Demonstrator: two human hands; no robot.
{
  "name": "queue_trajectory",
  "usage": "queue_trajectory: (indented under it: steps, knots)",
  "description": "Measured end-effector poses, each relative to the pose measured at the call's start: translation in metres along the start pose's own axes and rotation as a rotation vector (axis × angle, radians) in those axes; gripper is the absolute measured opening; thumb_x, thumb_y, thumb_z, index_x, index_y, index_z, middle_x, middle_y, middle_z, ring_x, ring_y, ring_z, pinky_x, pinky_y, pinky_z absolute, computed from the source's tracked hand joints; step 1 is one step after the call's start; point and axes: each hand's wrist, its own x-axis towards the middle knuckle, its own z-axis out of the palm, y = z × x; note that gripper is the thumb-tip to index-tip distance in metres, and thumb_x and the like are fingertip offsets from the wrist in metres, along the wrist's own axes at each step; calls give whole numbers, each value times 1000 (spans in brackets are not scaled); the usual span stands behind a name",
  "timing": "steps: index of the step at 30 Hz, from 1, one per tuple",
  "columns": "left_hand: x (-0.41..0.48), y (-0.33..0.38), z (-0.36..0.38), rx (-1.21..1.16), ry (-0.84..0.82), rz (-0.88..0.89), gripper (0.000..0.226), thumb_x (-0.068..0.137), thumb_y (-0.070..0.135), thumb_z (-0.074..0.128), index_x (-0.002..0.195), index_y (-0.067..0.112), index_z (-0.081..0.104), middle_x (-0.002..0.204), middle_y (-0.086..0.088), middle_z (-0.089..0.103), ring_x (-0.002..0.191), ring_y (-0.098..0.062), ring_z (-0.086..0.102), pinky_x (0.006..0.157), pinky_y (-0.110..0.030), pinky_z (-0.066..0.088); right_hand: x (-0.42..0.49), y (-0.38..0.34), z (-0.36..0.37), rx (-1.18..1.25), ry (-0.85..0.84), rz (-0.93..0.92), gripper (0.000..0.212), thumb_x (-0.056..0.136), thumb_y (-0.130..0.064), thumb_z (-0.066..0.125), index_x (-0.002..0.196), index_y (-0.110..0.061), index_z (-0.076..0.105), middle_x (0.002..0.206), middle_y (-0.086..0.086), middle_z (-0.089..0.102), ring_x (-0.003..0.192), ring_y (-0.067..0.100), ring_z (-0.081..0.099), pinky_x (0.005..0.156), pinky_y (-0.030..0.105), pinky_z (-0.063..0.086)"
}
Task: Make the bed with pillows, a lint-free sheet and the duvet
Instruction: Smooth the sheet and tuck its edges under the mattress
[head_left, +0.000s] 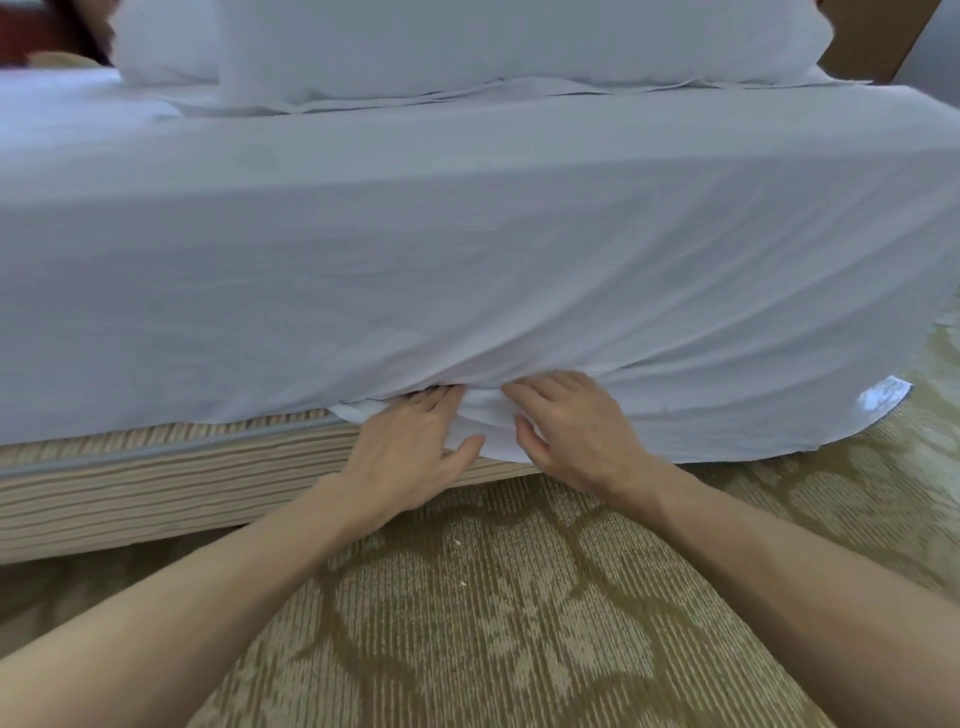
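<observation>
A white sheet (467, 270) covers the mattress and hangs down its side. Both hands work at its lower edge, where mattress meets striped bed base (130, 483). My left hand (410, 447) lies flat with straight fingers pushed under the mattress, thumb against a bunched fold of sheet (485, 415). My right hand (571, 431) presses the same fold from the right, fingertips tucked under the mattress edge. Two white pillows (467, 41) lie on top at the head end. To the right a loose sheet corner (878, 400) hangs toward the floor.
Patterned beige carpet (493, 597) covers the floor in front of the bed. A wooden headboard (872, 36) shows at the top right. Dark red furnishing (31, 26) sits at the top left behind the bed.
</observation>
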Motion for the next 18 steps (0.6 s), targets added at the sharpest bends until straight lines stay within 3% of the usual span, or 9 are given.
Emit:
queue_trajectory:
  steps: [3,8,12,14,16,18]
  knots:
    - [9,9,2,-44,-12,-76,66,97,66,39,150,26,40,145,4,57,128,-20,55,94,-38,49,-6,-14,9,-33,-133,20,54,91,-31,58,136,-1,61,136,13,65,126,28,59,113,34,40]
    - [21,8,6,-82,-82,-113,68,96,64,36,150,23,38,144,-3,58,126,-25,55,96,-40,46,15,-26,1,41,-280,133,61,93,-33,52,148,-7,46,149,8,54,138,23,47,116,29,31]
    - [36,7,7,-53,-206,-175,69,100,62,32,153,18,37,147,-11,54,133,-30,51,104,-42,41,39,-25,1,6,-423,231,53,92,-28,52,144,-18,48,143,0,57,130,25,53,90,37,46]
    - [43,9,8,-44,-227,-205,68,102,62,30,151,16,40,147,-15,54,134,-32,50,106,-42,40,50,-25,3,-65,-462,267,43,92,-26,50,134,-21,57,130,3,66,116,28,63,74,35,42]
    - [49,8,7,-75,-293,-216,70,102,62,30,155,16,35,152,-16,48,138,-34,46,110,-43,37,56,-27,2,-121,-502,280,38,93,-25,51,129,-21,61,123,4,69,111,28,66,72,33,40]
    - [52,6,4,-105,-366,-205,76,99,63,37,160,17,26,160,-15,38,144,-34,39,115,-44,33,53,-29,0,-146,-499,255,40,93,-27,54,133,-21,59,128,2,68,116,25,64,81,34,47]
